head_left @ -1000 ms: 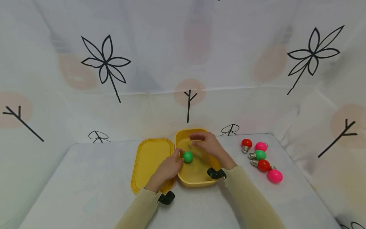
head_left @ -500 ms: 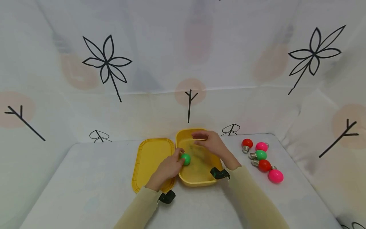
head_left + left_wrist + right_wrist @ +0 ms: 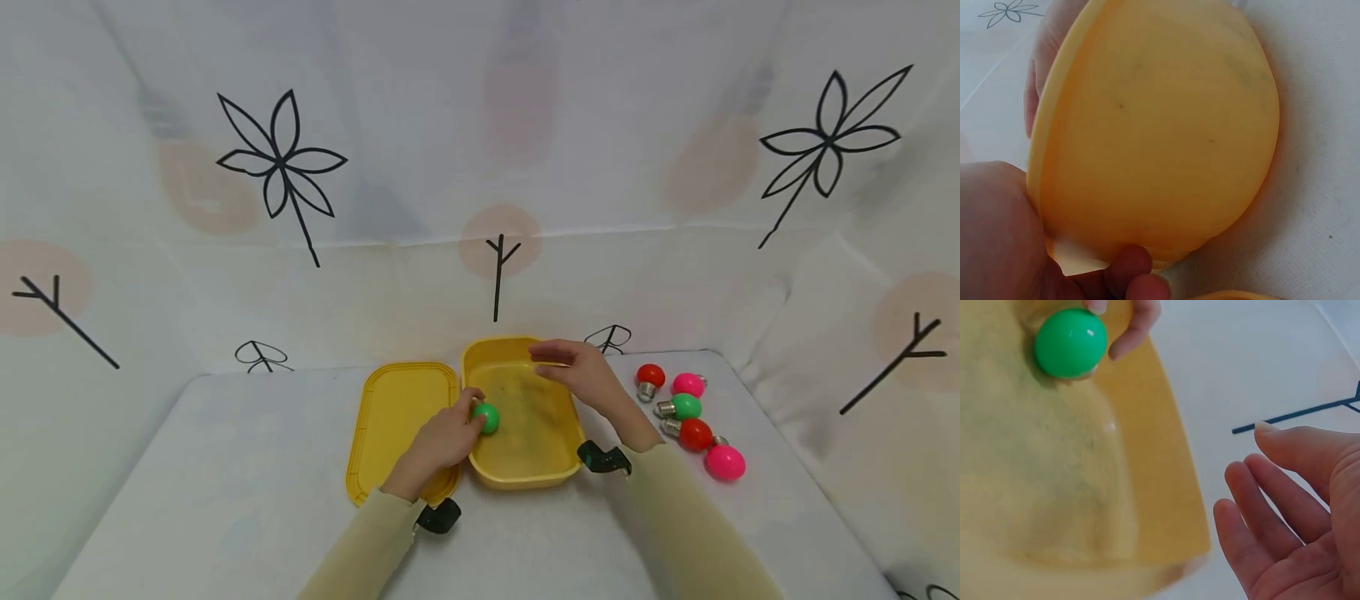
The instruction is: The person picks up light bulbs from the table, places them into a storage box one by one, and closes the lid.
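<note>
My left hand (image 3: 442,433) reaches over the left rim of the yellow container (image 3: 517,480) and holds a shiny green bulb (image 3: 488,417) at its inner left side. In the right wrist view, a fingertip and part of the thumb show against the round green bulb (image 3: 1071,344); its base is hidden. Two left fingertips (image 3: 1130,267) appear by the container's outer wall (image 3: 1166,137) in the left wrist view. My right hand (image 3: 581,375) hovers over the container's far right side, fingers spread and relaxed, with nothing in it (image 3: 1291,531).
A flat yellow lid (image 3: 378,417) lies left of the container. Several bulbs with silver screw bases lie on the right of the table: red (image 3: 650,376), pink (image 3: 724,462) and green (image 3: 686,407). A printed cloth wall (image 3: 390,292) stands behind the table.
My right hand has drawn away to the right from the middle of the container. The green bulb has shifted slightly left and down, closer into my left hand, which stays nearly still.
</note>
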A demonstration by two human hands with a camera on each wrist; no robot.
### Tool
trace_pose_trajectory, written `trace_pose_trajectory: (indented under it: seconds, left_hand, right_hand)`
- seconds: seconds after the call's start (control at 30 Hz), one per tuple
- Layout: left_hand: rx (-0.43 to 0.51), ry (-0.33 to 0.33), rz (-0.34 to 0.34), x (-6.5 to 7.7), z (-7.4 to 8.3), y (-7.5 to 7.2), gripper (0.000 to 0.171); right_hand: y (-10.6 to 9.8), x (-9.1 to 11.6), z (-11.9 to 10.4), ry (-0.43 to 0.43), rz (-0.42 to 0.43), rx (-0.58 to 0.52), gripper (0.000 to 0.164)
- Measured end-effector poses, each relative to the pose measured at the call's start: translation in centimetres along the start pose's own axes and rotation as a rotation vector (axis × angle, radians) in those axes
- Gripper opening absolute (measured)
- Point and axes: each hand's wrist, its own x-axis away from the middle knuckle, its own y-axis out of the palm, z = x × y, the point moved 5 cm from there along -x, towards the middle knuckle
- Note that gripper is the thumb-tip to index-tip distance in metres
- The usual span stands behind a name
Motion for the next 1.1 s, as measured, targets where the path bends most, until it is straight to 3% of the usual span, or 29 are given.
trace_pose_trajectory:
  seconds: [0.33,0.5,0.67,1.1]
  left_hand:
    - [-0.004,0.018,0.011,-0.1,-0.1,0.1,0.038]
    - [-0.011,0.011,0.012,-0.1,-0.1,0.1,0.038]
    - [-0.010,0.006,0.012,0.1,0.0,0.0,0.037]
    - [0.002,0.020,0.026,-0.1,-0.3,0.1,0.038]
  right_hand:
    - [-2.7,1.9,2.1,0.056,0.051,0.066,0.037]
    - [-3.9,3.5,3.5,0.110,0.064,0.098,0.039]
    - [-5.4,5.1,4.7,0.107,0.096,0.120,0.041]
    - [-10.4,9.6,6.1,0.169,0.195,0.227,0.050]
